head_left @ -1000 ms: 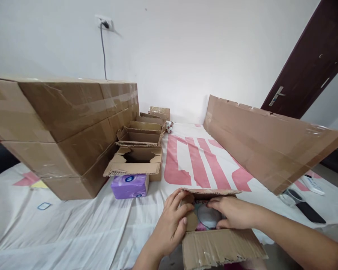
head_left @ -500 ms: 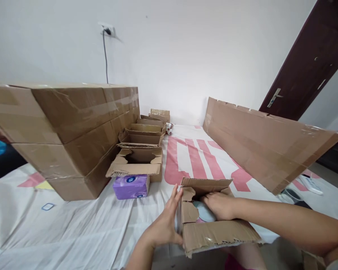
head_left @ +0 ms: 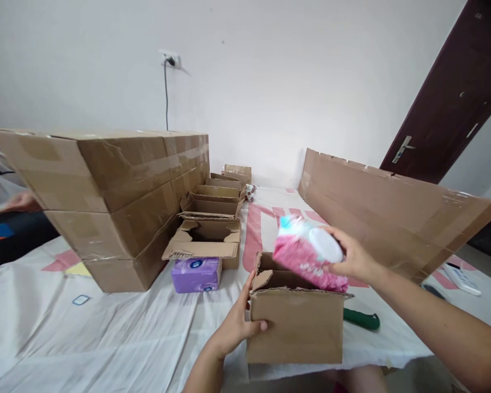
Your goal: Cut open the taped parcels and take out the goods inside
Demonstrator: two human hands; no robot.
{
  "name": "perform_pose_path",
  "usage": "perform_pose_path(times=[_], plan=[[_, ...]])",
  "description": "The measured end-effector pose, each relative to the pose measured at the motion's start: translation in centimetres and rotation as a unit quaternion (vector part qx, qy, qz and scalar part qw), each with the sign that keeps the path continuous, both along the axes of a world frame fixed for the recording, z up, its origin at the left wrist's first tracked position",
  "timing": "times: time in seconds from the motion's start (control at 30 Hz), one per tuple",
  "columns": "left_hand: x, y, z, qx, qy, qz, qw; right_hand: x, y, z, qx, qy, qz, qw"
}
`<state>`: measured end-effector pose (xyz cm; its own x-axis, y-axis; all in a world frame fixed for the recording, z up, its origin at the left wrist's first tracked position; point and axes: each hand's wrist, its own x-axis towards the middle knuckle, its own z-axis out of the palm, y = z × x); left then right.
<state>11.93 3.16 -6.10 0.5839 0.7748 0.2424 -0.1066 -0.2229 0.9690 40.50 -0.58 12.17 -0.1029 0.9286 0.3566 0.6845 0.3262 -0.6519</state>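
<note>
A pink pack of wet wipes (head_left: 300, 254) with a white lid is in my right hand (head_left: 349, 254), tilted just above the open top of a small cardboard box (head_left: 294, 327). My left hand (head_left: 239, 322) grips the left side of that box, its thumb on the front face and its fingers along the side. The box stands at the table's front edge, and its inside is mostly hidden. A green handle (head_left: 362, 319) sticks out from behind its right side; the rest of that object is out of sight.
Stacked taped cartons (head_left: 126, 191) form a wall at left. A purple tissue pack (head_left: 196, 274) lies before a row of open boxes (head_left: 208, 232). A cardboard panel (head_left: 384, 213) stands at right. At far left, another person's hand (head_left: 22, 202) shows behind the cartons.
My right hand has come up out of the box with the wet wipes in it. The box has tipped back upright, its front face now showing, with my left hand still on its side.
</note>
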Motion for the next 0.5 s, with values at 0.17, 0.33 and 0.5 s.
perform_pose_path(times=[0.17,0.33,0.5], plan=[[-1.2,-0.4,1.1,-0.074,-0.003,0.032,0.997,5.9,2.7,-2.2,0.067,-0.04,-0.264,0.961],[-1.3,-0.7,1.4,-0.058,-0.001,0.051,0.997,10.9,4.9,-10.6,-0.064,-0.12,-0.348,0.928],[-1.2,-0.4,1.5,-0.059,0.008,0.037,0.998,11.7,4.3,-15.2,-0.115,-0.152,-0.316,0.929]])
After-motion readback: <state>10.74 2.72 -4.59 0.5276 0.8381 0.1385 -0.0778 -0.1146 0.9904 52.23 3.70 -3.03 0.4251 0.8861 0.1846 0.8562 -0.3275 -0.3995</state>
